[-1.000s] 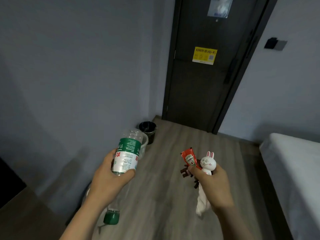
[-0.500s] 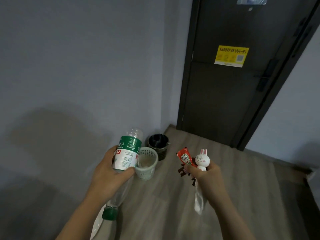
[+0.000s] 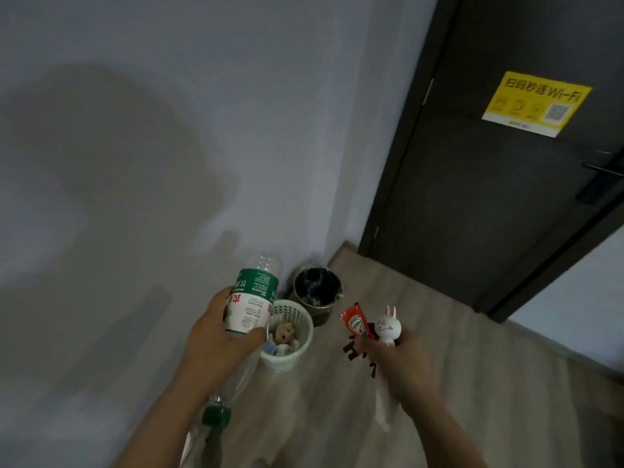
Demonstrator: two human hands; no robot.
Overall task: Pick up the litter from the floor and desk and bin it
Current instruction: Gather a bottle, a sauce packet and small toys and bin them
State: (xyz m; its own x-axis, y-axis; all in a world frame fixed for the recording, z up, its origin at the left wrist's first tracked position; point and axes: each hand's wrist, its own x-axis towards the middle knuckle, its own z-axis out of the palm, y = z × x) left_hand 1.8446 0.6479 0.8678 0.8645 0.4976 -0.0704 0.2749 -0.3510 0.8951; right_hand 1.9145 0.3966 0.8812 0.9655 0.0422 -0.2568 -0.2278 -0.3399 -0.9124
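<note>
My left hand (image 3: 219,336) grips a clear plastic bottle (image 3: 251,298) with a green and white label, held upside down so its green cap (image 3: 216,414) points toward me. It hovers just left of a pale green mesh bin (image 3: 293,352) on the floor, which holds some scraps. My right hand (image 3: 395,363) holds a red ketchup sachet (image 3: 356,320), a white rabbit figure (image 3: 388,327), a dark brown piece (image 3: 353,351) and something white hanging below the fist. That hand is to the right of the mesh bin.
A dark round bin (image 3: 315,288) with a black liner stands in the corner behind the mesh bin. The grey wall (image 3: 169,163) runs along the left. A dark door (image 3: 489,180) with a yellow Wi-Fi sticker (image 3: 535,103) is at the right. Wood floor (image 3: 456,383) lies ahead.
The view has come closer to the corner and the two bins look larger. Both hands keep the same hold on their items, now right beside the mesh bin.
</note>
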